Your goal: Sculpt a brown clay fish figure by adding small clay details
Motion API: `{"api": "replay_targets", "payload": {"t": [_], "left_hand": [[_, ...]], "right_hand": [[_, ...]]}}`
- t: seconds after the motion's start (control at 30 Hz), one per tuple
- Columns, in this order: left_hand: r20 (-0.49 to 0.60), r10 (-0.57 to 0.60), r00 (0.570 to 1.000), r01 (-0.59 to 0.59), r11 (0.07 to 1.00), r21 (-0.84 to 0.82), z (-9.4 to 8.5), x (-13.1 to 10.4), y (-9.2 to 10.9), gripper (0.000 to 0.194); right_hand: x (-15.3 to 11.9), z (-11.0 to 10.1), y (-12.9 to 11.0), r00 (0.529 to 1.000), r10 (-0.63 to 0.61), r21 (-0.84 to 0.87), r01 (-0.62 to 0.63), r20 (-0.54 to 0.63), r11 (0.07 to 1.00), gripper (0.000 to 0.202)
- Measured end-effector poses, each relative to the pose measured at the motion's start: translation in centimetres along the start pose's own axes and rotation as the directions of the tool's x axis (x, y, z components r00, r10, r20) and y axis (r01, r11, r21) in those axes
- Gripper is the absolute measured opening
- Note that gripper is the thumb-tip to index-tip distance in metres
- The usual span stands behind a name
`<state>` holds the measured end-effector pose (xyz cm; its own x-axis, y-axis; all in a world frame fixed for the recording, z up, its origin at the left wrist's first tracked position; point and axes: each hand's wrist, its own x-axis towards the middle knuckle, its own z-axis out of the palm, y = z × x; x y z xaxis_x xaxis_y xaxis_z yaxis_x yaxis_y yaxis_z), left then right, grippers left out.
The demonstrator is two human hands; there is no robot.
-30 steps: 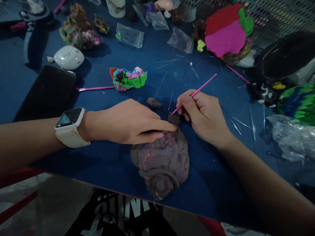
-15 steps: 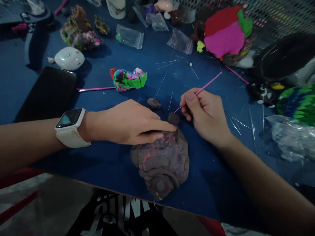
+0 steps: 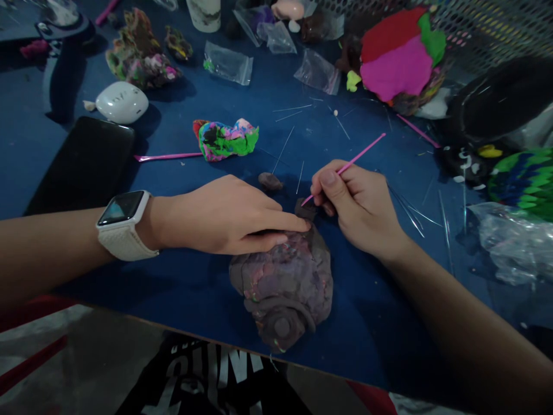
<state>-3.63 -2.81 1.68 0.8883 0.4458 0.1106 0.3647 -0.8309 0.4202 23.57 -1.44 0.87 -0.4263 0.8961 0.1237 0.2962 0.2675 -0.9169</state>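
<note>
A grey-brown clay figure [image 3: 285, 276] lies near the front edge of the blue table, with a small knob [image 3: 305, 209] at its far end. My left hand [image 3: 233, 216] rests over the figure's upper part, index finger stretched to the base of the knob, holding nothing. Pinched in my right hand [image 3: 345, 199] is a pink stick tool [image 3: 363, 152], its lower tip touching the knob. A small brown clay piece [image 3: 271, 181] with a thin clear rod in it lies just beyond my left hand.
Multicoloured clay [image 3: 228, 141] sits on another pink tool at centre left. A black phone [image 3: 84, 167] and white case [image 3: 122, 102] are at the left. Thin rods [image 3: 408, 210] and a crumpled plastic bag [image 3: 514, 245] lie at the right. Clay lumps and small bags line the back.
My right hand has shifted slightly left, and the pink tool's tip has moved left and down onto the knob. My left hand has stayed in place.
</note>
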Motion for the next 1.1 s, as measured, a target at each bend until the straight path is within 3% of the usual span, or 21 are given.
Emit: {"api": "replay_targets", "payload": {"t": [0.2, 0.53, 0.87, 1.1], "left_hand": [[0.007, -0.003, 1.000, 0.003, 1.000, -0.001, -0.03, 0.01, 0.02, 0.045], [-0.003, 0.009, 1.000, -0.009, 1.000, -0.007, -0.05, -0.04, 0.00, 0.045], [-0.038, 0.027, 0.999, -0.027, 1.000, 0.011, 0.07, -0.12, -0.06, 0.043], [-0.019, 0.066, 0.998, -0.065, 0.997, 0.043, -0.30, -0.27, -0.22, 0.042]], "right_hand": [[-0.03, 0.07, -0.07, 1.000, 0.007, -0.021, -0.007, -0.012, 1.000, 0.062], [-0.16, 0.40, 0.31, 0.990, 0.054, 0.000, -0.055, -0.133, 0.998, 0.059], [-0.30, 0.30, 0.09, 0.998, 0.003, 0.031, -0.001, -0.069, 1.000, 0.060], [-0.51, 0.18, 0.07, 0.994, 0.013, 0.062, -0.007, -0.109, 0.998, 0.062]]}}
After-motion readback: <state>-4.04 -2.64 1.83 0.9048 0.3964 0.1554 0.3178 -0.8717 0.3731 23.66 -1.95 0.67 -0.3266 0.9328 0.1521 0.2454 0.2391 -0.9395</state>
